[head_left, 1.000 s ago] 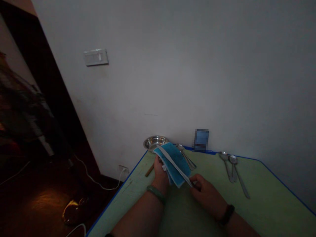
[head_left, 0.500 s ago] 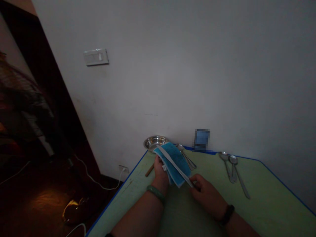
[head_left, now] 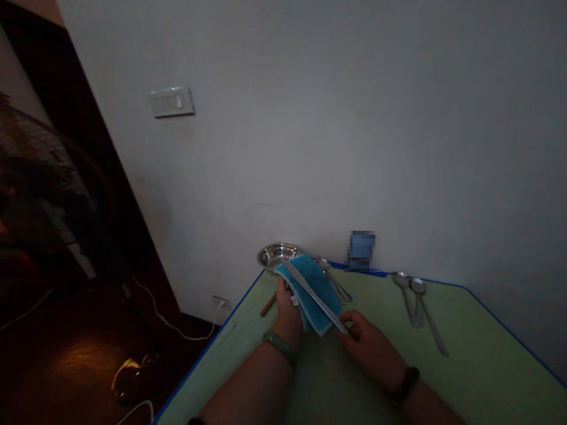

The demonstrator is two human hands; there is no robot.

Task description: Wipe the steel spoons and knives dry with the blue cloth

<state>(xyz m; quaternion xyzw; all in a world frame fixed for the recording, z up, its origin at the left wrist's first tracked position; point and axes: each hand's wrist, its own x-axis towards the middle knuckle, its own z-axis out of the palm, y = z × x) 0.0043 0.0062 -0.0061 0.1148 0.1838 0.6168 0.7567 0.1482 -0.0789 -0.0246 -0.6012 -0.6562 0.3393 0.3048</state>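
My left hand (head_left: 287, 307) is closed on a blue cloth (head_left: 315, 277) with pale edges and a small white tag; its fingers are mostly hidden behind the fabric. Across the top of the cloth lies a long flat metal table knife (head_left: 312, 295), slanting from upper left to lower right. Its lower end is pinched in my right hand (head_left: 370, 342). Just behind the cloth rest some metal spoons (head_left: 339, 286), partly covered by it. A shiny steel bowl (head_left: 272, 257) sits at the far left corner, and a brown stick-like piece (head_left: 268, 304) lies beside my left hand.
Several metal spoons (head_left: 416, 301) lie on the right part of the green tabletop (head_left: 478, 336), which has a blue edge. A blurred blue upright object (head_left: 362, 251) stands against the wall (head_left: 310, 147). Left of the table, a white cable (head_left: 190, 338) runs to a wall socket.
Hardly anything differs. Both hands, the cloth and the knife keep nearly the same places, and the view has shifted very slightly.
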